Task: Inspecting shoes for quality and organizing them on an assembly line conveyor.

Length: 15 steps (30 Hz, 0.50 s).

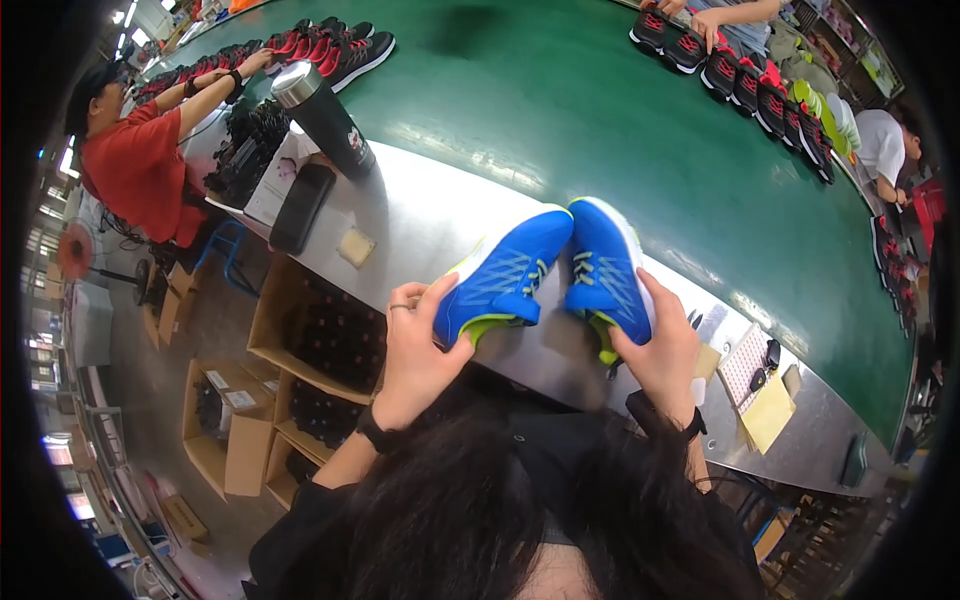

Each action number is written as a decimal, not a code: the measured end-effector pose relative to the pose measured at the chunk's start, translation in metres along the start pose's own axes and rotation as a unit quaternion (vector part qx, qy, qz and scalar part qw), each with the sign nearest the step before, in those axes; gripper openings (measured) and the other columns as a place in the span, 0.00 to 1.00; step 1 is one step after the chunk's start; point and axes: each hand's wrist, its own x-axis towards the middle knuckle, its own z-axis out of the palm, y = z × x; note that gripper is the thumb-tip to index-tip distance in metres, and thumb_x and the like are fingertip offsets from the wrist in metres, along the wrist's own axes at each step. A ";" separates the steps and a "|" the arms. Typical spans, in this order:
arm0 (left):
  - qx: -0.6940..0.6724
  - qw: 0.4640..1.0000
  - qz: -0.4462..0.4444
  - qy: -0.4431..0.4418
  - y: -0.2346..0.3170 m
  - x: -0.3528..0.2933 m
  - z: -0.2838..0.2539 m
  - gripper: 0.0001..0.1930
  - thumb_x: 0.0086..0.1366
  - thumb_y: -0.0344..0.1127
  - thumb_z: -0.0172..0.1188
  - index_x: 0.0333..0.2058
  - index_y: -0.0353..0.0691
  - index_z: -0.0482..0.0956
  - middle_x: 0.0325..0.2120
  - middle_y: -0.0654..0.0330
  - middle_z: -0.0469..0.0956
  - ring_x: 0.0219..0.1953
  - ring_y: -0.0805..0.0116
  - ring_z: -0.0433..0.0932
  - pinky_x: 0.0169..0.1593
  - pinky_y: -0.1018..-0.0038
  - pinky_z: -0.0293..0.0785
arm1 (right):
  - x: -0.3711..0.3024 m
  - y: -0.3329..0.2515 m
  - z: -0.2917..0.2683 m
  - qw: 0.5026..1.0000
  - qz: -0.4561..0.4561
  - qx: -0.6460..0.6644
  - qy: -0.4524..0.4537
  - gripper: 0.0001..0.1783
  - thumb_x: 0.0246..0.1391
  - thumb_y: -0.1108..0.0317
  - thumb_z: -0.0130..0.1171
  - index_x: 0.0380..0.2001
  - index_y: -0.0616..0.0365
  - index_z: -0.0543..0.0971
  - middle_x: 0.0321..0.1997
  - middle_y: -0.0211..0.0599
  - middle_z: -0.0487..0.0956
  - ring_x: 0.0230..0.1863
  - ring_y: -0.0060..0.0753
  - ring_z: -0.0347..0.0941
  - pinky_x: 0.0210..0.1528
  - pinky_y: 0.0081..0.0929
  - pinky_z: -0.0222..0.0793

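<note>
A person grips a pair of blue shoes with lime trim, one in each hand, over a silver bench (410, 215) beside a long green table (520, 120). The left hand (425, 345) grasps the left shoe (505, 270) by its heel end; the right hand (662, 345) clasps the right shoe (603, 262) likewise, the toes angled close together and pointing away from the wearer. Whether the soles touch the bench cannot be told. At left, a dark bottle (330, 125) stands near a black case (302, 208) and a pale yellow sponge (356, 246), while a worker in red (135, 175) reaches toward black-and-red shoes (325, 48).
</note>
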 end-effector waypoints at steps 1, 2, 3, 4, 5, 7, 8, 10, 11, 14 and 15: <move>-0.109 0.991 -0.063 -0.035 0.000 0.004 -0.002 0.34 0.51 0.27 0.62 0.59 0.48 0.66 0.46 0.51 0.62 0.48 0.59 0.69 0.48 0.70 0.74 | 0.003 0.005 0.000 0.993 0.078 0.076 -0.037 0.35 0.45 0.67 0.66 0.58 0.50 0.68 0.50 0.46 0.75 0.44 0.46 0.75 0.43 0.37 0.73; -0.138 0.985 -0.081 -0.065 0.001 0.006 -0.004 0.29 0.59 0.32 0.60 0.60 0.43 0.64 0.46 0.54 0.64 0.48 0.63 0.71 0.44 0.74 0.77 | 0.003 0.009 0.000 0.973 0.155 0.152 -0.075 0.33 0.49 0.66 0.64 0.59 0.52 0.66 0.49 0.47 0.76 0.42 0.42 0.76 0.41 0.35 0.73; -0.296 0.938 -0.138 -0.114 0.001 0.005 -0.002 0.29 0.62 0.35 0.59 0.61 0.41 0.61 0.47 0.53 0.64 0.50 0.62 0.71 0.46 0.71 0.76 | 0.004 0.016 0.007 0.897 0.199 0.385 -0.083 0.30 0.57 0.63 0.58 0.60 0.58 0.64 0.49 0.49 0.77 0.42 0.31 0.76 0.32 0.24 0.74; -0.445 0.861 -0.191 -0.157 0.001 0.003 0.002 0.29 0.65 0.39 0.57 0.62 0.39 0.59 0.48 0.53 0.64 0.51 0.61 0.71 0.48 0.69 0.76 | 0.001 0.014 0.005 0.896 0.203 0.385 -0.086 0.30 0.57 0.63 0.58 0.60 0.58 0.64 0.49 0.49 0.77 0.42 0.31 0.76 0.32 0.24 0.74; -0.481 0.840 -0.187 -0.166 0.003 -0.001 0.009 0.30 0.66 0.39 0.56 0.62 0.37 0.56 0.48 0.53 0.63 0.49 0.63 0.72 0.48 0.69 0.75 | 0.001 0.007 0.001 0.856 0.223 0.453 -0.109 0.30 0.59 0.63 0.56 0.61 0.61 0.62 0.49 0.49 0.76 0.41 0.28 0.76 0.27 0.20 0.72; -0.498 0.834 -0.166 -0.170 0.011 -0.009 0.020 0.34 0.67 0.40 0.55 0.64 0.35 0.49 0.49 0.52 0.61 0.48 0.65 0.72 0.51 0.69 0.72 | -0.005 -0.001 0.009 0.818 0.234 0.512 -0.115 0.31 0.62 0.62 0.52 0.64 0.63 0.57 0.51 0.49 0.74 0.41 0.25 0.75 0.19 0.13 0.67; -0.457 0.860 -0.140 -0.180 0.013 -0.009 0.023 0.33 0.69 0.43 0.51 0.64 0.35 0.49 0.53 0.49 0.61 0.52 0.60 0.72 0.56 0.63 0.70 | -0.008 -0.002 0.013 0.818 0.237 0.512 -0.117 0.31 0.62 0.62 0.52 0.64 0.63 0.57 0.51 0.49 0.74 0.41 0.25 0.75 0.19 0.13 0.67; -0.485 0.838 -0.165 -0.188 0.005 -0.009 0.032 0.33 0.68 0.43 0.52 0.63 0.36 0.48 0.52 0.48 0.60 0.54 0.60 0.70 0.56 0.62 0.70 | -0.014 -0.003 0.018 0.804 0.281 0.516 -0.093 0.32 0.62 0.61 0.52 0.63 0.64 0.57 0.53 0.48 0.73 0.43 0.26 0.74 0.20 0.15 0.68; -0.486 0.836 -0.168 -0.190 0.007 -0.007 0.033 0.33 0.68 0.43 0.52 0.63 0.36 0.48 0.52 0.48 0.60 0.54 0.60 0.70 0.56 0.62 0.70 | -0.015 0.005 0.020 0.790 0.294 0.526 -0.111 0.33 0.61 0.58 0.53 0.63 0.64 0.56 0.55 0.47 0.72 0.46 0.27 0.74 0.23 0.16 0.68; -0.525 0.781 -0.270 -0.204 0.013 -0.001 0.036 0.32 0.66 0.40 0.57 0.60 0.36 0.49 0.50 0.50 0.61 0.48 0.64 0.71 0.51 0.66 0.73 | -0.017 0.002 0.025 0.847 0.303 0.416 -0.132 0.36 0.59 0.57 0.56 0.62 0.63 0.54 0.58 0.48 0.68 0.50 0.33 0.72 0.29 0.18 0.70; -0.497 0.798 -0.274 -0.203 0.014 -0.001 0.038 0.31 0.65 0.39 0.57 0.58 0.37 0.48 0.50 0.49 0.60 0.49 0.63 0.71 0.50 0.65 0.74 | -0.021 0.002 0.030 0.850 0.270 0.430 -0.143 0.38 0.57 0.60 0.59 0.61 0.61 0.50 0.63 0.51 0.61 0.54 0.38 0.69 0.37 0.22 0.72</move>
